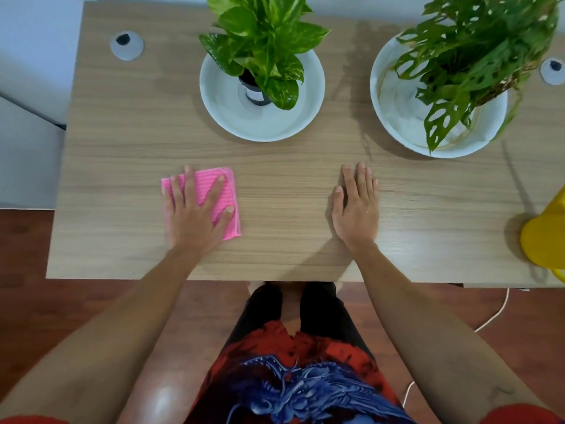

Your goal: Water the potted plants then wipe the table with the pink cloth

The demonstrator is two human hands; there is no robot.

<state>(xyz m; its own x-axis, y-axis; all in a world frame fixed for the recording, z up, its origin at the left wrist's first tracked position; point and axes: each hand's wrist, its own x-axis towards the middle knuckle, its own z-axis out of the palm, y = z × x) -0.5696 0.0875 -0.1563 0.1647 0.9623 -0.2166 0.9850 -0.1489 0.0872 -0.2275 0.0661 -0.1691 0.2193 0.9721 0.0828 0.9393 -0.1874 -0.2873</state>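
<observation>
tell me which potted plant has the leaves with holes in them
The right-hand plant, in the white dish by the yellow object. The left plant has solid leaves.

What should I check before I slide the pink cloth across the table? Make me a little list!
1. Left hand flat on the pink cloth: ok, fingers spread and pressing it down.
2. Cloth folded neatly: ok, it lies as a flat rectangle.
3. Right hand out of the cloth's way: not ok, it rests flat on the table to the cloth's right.
4. Plant dishes clear of the wiping strip: ok, both sit farther back.
5. Yellow watering can set aside: ok, at the right edge.
6. Plants already watered: cannot tell.
</observation>
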